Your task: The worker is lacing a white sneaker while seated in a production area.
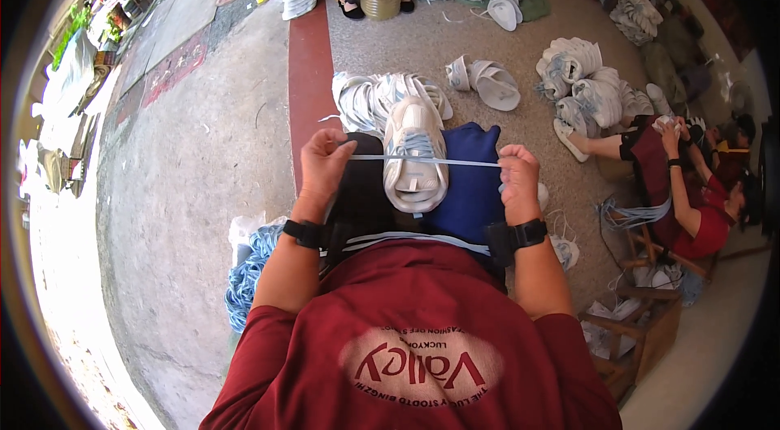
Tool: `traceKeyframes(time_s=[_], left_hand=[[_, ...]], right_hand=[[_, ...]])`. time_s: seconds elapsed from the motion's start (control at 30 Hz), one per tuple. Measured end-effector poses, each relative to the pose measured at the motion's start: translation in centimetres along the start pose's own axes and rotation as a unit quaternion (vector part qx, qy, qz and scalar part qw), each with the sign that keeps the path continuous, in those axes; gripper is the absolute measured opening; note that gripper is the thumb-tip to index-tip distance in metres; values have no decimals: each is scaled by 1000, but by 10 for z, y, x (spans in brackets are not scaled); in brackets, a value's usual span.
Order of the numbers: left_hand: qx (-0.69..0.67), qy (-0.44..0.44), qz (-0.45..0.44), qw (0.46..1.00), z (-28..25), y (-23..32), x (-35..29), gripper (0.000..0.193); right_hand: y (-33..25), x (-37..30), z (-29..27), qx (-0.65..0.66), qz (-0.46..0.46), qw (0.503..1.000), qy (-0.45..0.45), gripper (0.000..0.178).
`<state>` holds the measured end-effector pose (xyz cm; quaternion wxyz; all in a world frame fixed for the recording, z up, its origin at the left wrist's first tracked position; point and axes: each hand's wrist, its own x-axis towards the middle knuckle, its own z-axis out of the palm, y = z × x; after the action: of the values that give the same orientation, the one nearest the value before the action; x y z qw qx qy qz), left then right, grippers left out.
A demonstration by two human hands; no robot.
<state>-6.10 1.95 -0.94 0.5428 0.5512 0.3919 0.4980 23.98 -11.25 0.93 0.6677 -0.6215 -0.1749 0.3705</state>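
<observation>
A white shoe upper [415, 178] rests between my knees, its lower part toward me, with pale blue lacing across its middle. Stretched straight across it is a light blue shoelace [455, 162]. My left hand [323, 155] pinches the lace at one side. On the other side my right hand [518, 171] pinches it too, level with the left. More pale blue laces [390, 238] lie across my lap. Whether the stretched lace runs through the upper's eyelets is too small to tell.
Beyond my knees lies a pile of white uppers [357, 97], with a few loose uppers [496, 87] to its right. A heap of blue laces [253, 280] sits at my left. Co-workers sit at the far side and at the right, near a wooden stool [650, 336].
</observation>
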Motion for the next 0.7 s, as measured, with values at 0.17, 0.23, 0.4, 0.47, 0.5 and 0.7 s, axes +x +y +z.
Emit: traceKeyframes(time_s=[0.17, 0.23, 0.4, 0.47, 0.5, 0.7], left_hand=[[76, -47, 37, 995, -17, 5, -13, 6], [124, -77, 57, 988, -15, 12, -16, 6], [360, -190, 207, 889, -32, 47, -19, 5], [371, -188, 192, 889, -46, 56, -20, 5], [383, -182, 175, 888, -55, 59, -19, 4], [341, -91, -1, 935, -155, 35, -17, 3]], right_hand=[[-7, 2, -74, 44, 7, 999, -4, 14], [-8, -11, -72, -179, -83, 975, -104, 5], [-35, -32, -72, -418, -195, 870, -172, 10], [-51, -37, -70, -439, -259, 841, -182, 11], [-58, -36, -72, -437, -259, 842, -181, 11], [-85, -18, -141, -465, -180, 848, -177, 15]])
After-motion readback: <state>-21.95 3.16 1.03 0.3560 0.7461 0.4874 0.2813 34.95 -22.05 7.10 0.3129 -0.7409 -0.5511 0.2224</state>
